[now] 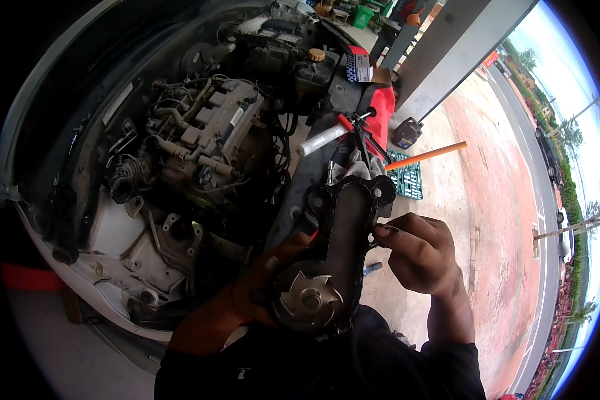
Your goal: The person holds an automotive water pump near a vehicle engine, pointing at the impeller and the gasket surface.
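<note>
A dark water pump (pixel 345 230) with a long flat housing and a metal bladed impeller (pixel 310 298) is tilted up in front of my chest. My left hand (pixel 263 277) is wrapped round its left side, the fingers partly hidden behind the housing. Along the pump's rim runs a black, shiny edge that looks like sealant. My right hand (pixel 420 257) is closed in a pinch, fingertips against the housing's right edge. Whatever lies between those fingertips, if anything, is too small to make out.
The open engine bay with its engine (pixel 220 123) lies to the left. On the red fender cover (pixel 380 110) rest a sealant gun with a translucent tube (pixel 323 141) and a small box (pixel 359 68). An orange bar (pixel 427 155) sticks out over a green tool case (pixel 410 180). Beyond stand a dark jug (pixel 408 133) and a pillar (pixel 457 57).
</note>
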`<state>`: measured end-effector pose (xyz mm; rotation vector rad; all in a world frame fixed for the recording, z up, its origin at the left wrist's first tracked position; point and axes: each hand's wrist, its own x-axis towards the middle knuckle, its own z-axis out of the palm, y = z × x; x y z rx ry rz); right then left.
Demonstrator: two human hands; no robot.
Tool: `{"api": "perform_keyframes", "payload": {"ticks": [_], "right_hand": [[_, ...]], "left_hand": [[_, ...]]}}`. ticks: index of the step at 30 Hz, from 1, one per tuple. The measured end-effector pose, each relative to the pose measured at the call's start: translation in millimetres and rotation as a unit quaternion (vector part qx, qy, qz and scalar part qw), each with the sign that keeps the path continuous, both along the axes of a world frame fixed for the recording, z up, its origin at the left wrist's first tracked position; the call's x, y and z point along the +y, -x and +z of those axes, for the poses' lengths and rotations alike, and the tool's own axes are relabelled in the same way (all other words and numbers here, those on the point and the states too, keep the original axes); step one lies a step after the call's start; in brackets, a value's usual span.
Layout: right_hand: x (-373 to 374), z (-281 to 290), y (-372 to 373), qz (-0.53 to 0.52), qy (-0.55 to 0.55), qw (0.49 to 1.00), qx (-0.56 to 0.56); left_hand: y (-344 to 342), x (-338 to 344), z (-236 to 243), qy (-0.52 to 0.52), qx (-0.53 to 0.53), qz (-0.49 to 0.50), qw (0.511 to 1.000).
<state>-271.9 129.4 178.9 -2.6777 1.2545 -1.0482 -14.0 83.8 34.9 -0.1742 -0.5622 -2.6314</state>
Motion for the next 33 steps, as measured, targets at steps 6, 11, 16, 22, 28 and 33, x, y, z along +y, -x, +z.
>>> {"api": "perform_keyframes", "payload": {"ticks": [6, 11, 16, 22, 28, 33], "right_hand": [[9, -7, 0, -0.003, 0.02, 1.0, -0.003], [15, -14, -2, -0.026, 0.027, 0.999, -0.035], [11, -14, -3, -0.018, 0.002, 1.0, 0.007], [12, -29, -15, -0.042, 0.039, 0.998, 0.023], [15, -33, -16, -0.048, 0.045, 0.997, 0.033], [20, -45, -11, -0.075, 0.072, 0.995, -0.003]], "left_hand": [[1, -1, 1, 0.015, -0.005, 0.024, 1.0], [-3, -2, 3, 0.074, -0.069, 0.056, 0.993], [-4, 0, 9, 0.101, -0.096, 0.075, 0.987], [-5, 3, 14, 0.127, -0.114, 0.092, 0.981], [-9, 2, 16, 0.147, -0.134, 0.114, 0.973], [-8, 2, 18, 0.166, -0.143, 0.12, 0.968]]}}
